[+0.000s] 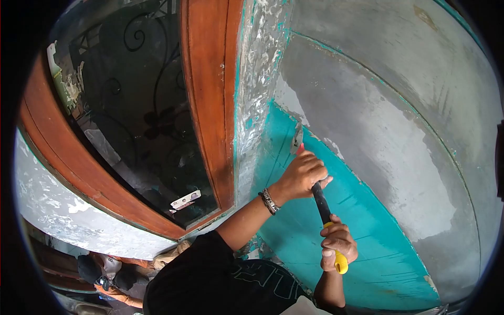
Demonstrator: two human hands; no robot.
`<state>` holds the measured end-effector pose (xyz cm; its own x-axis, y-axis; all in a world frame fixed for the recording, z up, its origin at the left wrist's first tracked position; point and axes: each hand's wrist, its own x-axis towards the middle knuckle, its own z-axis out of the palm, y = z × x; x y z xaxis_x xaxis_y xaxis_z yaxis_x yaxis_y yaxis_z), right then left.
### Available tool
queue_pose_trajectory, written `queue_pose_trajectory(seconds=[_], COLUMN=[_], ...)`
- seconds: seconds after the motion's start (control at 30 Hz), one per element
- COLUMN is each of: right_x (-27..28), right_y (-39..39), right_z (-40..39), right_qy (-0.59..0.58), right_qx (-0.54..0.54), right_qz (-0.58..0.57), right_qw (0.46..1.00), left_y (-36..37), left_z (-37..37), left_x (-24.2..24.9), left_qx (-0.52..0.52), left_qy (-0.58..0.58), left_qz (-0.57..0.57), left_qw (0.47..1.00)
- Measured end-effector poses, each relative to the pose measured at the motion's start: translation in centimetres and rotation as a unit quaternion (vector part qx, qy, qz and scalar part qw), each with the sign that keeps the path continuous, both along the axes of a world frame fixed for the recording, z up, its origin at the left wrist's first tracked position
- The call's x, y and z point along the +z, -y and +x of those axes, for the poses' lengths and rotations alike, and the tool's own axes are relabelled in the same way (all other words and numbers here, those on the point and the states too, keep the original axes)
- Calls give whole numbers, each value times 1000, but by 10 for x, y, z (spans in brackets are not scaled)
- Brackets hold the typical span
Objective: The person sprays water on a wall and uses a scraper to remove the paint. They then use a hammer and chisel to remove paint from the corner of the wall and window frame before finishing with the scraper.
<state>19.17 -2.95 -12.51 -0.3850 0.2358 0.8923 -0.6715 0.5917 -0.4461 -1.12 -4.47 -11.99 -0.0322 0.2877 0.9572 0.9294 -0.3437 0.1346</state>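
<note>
A scraper with a flat metal blade (297, 137) rests against the wall at the upper edge of the turquoise paint (336, 210). A bit of red shows below the blade. My left hand (303, 174), with a bracelet at the wrist, is closed around the tool near its blade. Below it runs a black shaft (321, 202) that ends in a yellow grip (341, 262). Wrapped round that grip is my right hand (338, 244). Blade and shaft line up as one long-handled scraper, though my left hand hides the join.
Bare grey wall (367, 131) with a pale patch lies above and right of the turquoise. To the left stands a brown wooden frame (210, 105) around dark glass (142, 105), beside a flaking strip (257, 79). Another person (113, 273) and cluttered things appear at lower left.
</note>
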Motion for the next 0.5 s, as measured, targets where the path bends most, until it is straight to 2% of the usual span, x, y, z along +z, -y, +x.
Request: queue_pose_trajectory(seconds=[0.23, 0.37, 0.5], right_x=[11, 28, 36], right_y=[9, 10, 9], right_z=[-18, -44, -82], right_qy=[-3, 5, -3], right_qx=[-17, -34, -11], right_qz=[63, 24, 6], right_qw=[998, 999, 1000], left_y=[12, 8, 18], left_z=[-18, -40, -66], left_x=[18, 22, 22], left_qx=[9, 4, 50], left_qy=[-12, -14, 18], left_qz=[-12, 2, -12], left_qw=[1000, 1000, 999])
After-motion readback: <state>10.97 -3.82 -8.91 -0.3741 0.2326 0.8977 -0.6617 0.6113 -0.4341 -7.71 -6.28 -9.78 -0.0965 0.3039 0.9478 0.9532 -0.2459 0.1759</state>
